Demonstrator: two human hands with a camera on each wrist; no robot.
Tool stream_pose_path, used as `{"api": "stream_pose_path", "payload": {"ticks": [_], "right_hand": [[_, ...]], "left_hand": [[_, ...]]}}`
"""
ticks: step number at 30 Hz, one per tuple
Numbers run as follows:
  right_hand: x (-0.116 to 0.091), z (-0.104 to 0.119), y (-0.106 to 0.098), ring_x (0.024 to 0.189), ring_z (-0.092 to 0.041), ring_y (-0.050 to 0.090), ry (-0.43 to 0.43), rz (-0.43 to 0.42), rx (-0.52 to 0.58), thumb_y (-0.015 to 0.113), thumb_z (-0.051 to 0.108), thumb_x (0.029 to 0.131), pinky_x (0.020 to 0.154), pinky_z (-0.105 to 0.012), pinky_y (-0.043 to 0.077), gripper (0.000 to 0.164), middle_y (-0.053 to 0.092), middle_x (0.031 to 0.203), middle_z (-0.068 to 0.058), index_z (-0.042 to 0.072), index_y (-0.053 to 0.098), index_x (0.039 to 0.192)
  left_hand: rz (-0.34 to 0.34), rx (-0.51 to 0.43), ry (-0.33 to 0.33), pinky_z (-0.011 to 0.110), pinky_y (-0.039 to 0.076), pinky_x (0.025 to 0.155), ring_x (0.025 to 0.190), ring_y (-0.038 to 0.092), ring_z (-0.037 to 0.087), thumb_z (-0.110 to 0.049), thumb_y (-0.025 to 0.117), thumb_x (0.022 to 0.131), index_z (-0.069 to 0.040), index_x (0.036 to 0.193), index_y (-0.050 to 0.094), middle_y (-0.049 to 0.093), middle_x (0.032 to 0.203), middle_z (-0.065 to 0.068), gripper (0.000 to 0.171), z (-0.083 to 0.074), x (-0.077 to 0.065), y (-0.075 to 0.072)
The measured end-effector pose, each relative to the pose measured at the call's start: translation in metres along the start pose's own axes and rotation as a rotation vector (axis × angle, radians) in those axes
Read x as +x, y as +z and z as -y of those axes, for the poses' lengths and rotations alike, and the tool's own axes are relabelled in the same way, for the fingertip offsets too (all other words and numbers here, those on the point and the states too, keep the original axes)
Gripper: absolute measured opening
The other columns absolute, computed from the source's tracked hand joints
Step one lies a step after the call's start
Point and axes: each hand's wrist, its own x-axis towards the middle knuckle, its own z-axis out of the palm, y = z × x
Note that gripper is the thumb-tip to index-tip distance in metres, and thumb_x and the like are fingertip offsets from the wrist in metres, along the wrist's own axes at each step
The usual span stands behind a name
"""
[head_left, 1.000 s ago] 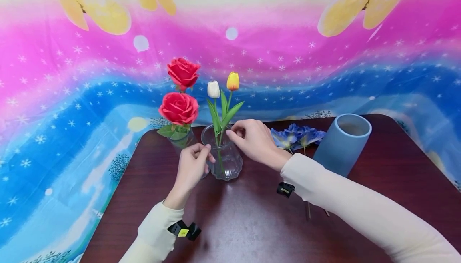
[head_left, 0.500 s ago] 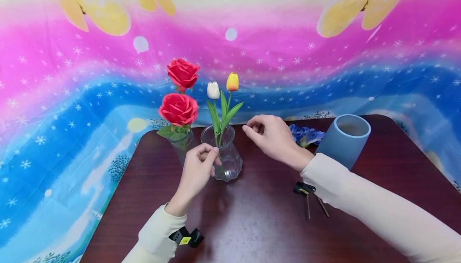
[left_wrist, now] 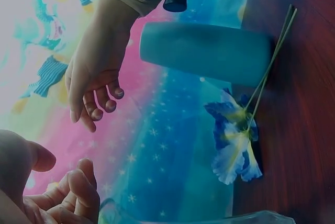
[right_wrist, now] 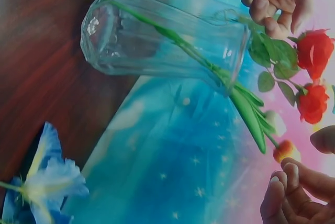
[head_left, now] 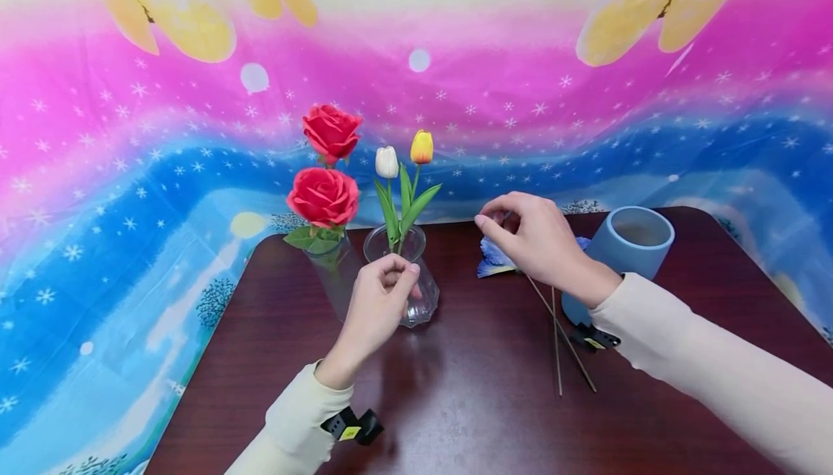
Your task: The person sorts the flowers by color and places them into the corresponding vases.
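Observation:
In the head view, a clear glass vase (head_left: 426, 294) holds a white tulip (head_left: 387, 162) and a yellow-orange tulip (head_left: 421, 147) with green leaves. My left hand (head_left: 377, 309) hovers in front of this vase, its fingers loosely curled with nothing in them. To the right, my right hand (head_left: 543, 244) hangs over two blue flowers (head_left: 496, 258), hiding part of them. Its fingers are also loosely bent, and the left wrist view shows nothing held. The flowers lie on the table, their thin stems (head_left: 557, 345) crossing towards me.
Left of the glass vase, two red roses (head_left: 323, 197) stand in another clear vase (head_left: 328, 280). A blue-grey vase (head_left: 634, 244) stands upright behind my right wrist. Beneath everything is a dark brown table (head_left: 455, 417), with a colourful printed cloth (head_left: 494, 84) behind it.
My right hand has moved away from the tulips and rightwards to above the blue flowers. My left hand has shifted slightly right, towards the front of the glass vase.

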Motion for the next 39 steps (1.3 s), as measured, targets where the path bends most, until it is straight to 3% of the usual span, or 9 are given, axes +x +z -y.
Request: {"api": "stream_pose_path", "payload": {"ticks": [7, 13, 18, 23, 32, 39], "right_hand": [[-0.005, -0.006, -0.023, 0.075, -0.017, 0.059, -0.035, -0.049, -0.06, 0.066, 0.024, 0.099, 0.067, -0.033, 0.047, 0.019, 0.067, 0.09, -0.004, 0.01, 0.074, 0.109], [-0.013, -0.015, -0.047, 0.068, -0.018, 0.056, 0.008, -0.101, -0.157, 0.063, 0.025, 0.1, 0.058, -0.031, 0.043, 0.02, 0.066, 0.089, -0.005, 0.012, 0.074, 0.11], [-0.018, -0.027, -0.062, 0.071, -0.018, 0.056, 0.041, -0.125, -0.192, 0.063, 0.022, 0.099, 0.056, -0.03, 0.041, 0.021, 0.067, 0.093, -0.008, 0.011, 0.074, 0.112], [-0.022, -0.043, -0.076, 0.073, -0.015, 0.055, 0.065, -0.156, -0.203, 0.064, 0.022, 0.098, 0.054, -0.027, 0.039, 0.021, 0.068, 0.096, -0.01, 0.01, 0.075, 0.111], [-0.031, -0.069, -0.095, 0.059, -0.012, 0.048, 0.127, -0.134, -0.251, 0.06, 0.023, 0.099, 0.05, -0.031, 0.035, 0.024, 0.065, 0.099, -0.013, 0.008, 0.074, 0.113], [-0.036, -0.086, -0.104, 0.066, -0.014, 0.045, 0.175, -0.115, -0.286, 0.059, 0.027, 0.1, 0.055, -0.031, 0.033, 0.027, 0.063, 0.105, -0.016, 0.008, 0.073, 0.114]], "left_hand": [[0.038, 0.058, 0.008, 0.023, 0.042, 0.048, 0.047, 0.052, 0.011, -0.022, 0.061, 0.1, -0.009, 0.087, 0.066, 0.069, 0.073, 0.019, 0.019, -0.005, 0.002, 0.008], [0.05, 0.14, 0.003, 0.026, 0.044, 0.052, 0.051, 0.058, 0.017, -0.03, 0.062, 0.1, -0.016, 0.087, 0.066, 0.071, 0.07, 0.009, 0.019, -0.011, 0.004, 0.014], [0.072, 0.176, 0.016, 0.028, 0.043, 0.054, 0.051, 0.058, 0.013, -0.031, 0.062, 0.1, -0.018, 0.086, 0.066, 0.07, 0.066, 0.0, 0.019, -0.013, 0.005, 0.021], [0.097, 0.207, 0.031, 0.031, 0.045, 0.057, 0.054, 0.059, 0.012, -0.033, 0.061, 0.1, -0.02, 0.085, 0.065, 0.07, 0.066, -0.001, 0.019, -0.015, 0.006, 0.029], [0.148, 0.227, 0.047, 0.03, 0.044, 0.054, 0.06, 0.061, 0.012, -0.035, 0.059, 0.1, -0.019, 0.086, 0.066, 0.069, 0.065, -0.006, 0.021, -0.014, 0.011, 0.043], [0.164, 0.243, 0.044, 0.03, 0.042, 0.054, 0.059, 0.06, 0.012, -0.036, 0.059, 0.1, -0.019, 0.084, 0.065, 0.067, 0.063, -0.008, 0.024, -0.011, 0.013, 0.056]]}}
